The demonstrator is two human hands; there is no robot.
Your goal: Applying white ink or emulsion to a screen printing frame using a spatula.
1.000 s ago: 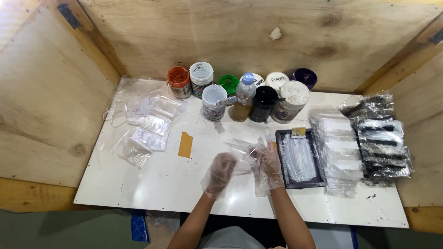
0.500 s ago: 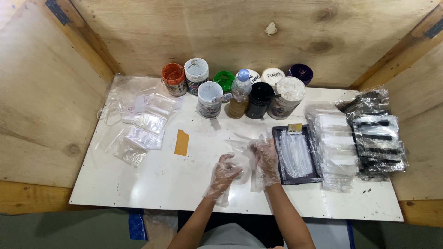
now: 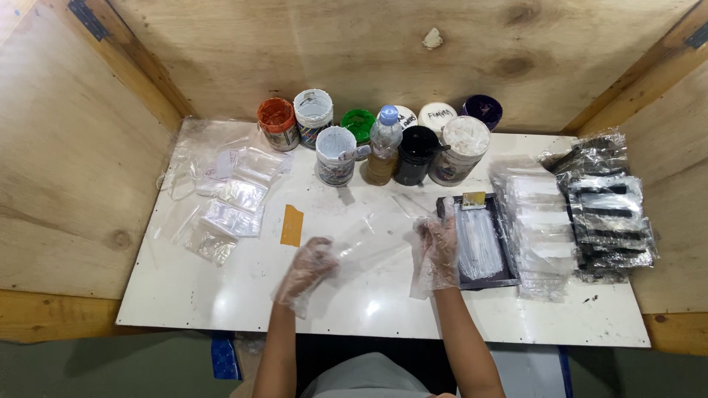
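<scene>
Plywood walls: box in a white bench (image 3: 221, 295) on three sides.
Far left: heap of small clear bags (image 3: 228, 199), some flat, some crumpled; an orange slip (image 3: 292, 225) lies just beside them.
Back row: paint pots (image 3: 335, 155) in orange, white, green, black and purple, with a small bottle (image 3: 383, 144) standing among them.
Left hand (image 3: 306, 269): in a thin plastic glove, fingers closed on the near-left end of a clear bag (image 3: 365, 239).
Clear bag: held just over the bench middle, stretched between both hands, its far end toward the pots.
Right hand (image 3: 439, 247): gloved, pinching the bag's right edge; hands well apart.
Right of hands: black tray (image 3: 509, 276) with clear sleeves in it, then a stack of clear packets (image 3: 535, 214), then black-and-clear packets (image 3: 612, 206).
Handling note (judgement): thin film clings and creases; keep both grips at the edges, tension even, so the mouth stays flat and does not fold on itself.
</scene>
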